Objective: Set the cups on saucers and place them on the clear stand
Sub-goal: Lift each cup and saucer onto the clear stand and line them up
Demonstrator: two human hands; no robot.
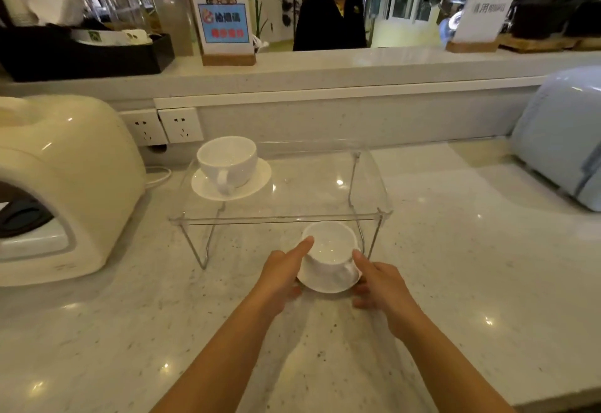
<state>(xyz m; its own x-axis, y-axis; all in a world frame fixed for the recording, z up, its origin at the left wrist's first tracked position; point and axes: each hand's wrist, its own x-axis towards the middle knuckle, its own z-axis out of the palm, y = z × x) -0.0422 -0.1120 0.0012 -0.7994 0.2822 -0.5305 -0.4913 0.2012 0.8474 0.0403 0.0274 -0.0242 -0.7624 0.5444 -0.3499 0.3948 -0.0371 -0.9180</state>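
A clear stand (312, 198) on thin metal legs stands on the counter. On its left part sits a white cup (227, 160) on a white saucer (257, 181), handle toward me. A second white cup (330, 245) rests on its saucer (325, 284) just in front of the stand's front edge. My left hand (281, 277) grips the saucer's left side, thumb against the cup. My right hand (382, 285) grips the right side, thumb on the cup by its handle. Whether the saucer touches the counter I cannot tell.
A cream appliance (61, 181) stands at the left and a pale blue appliance (559, 139) at the right. Wall sockets (162, 126) sit behind the stand. A raised ledge (325, 67) carries signs and a black tray; a person stands beyond it.
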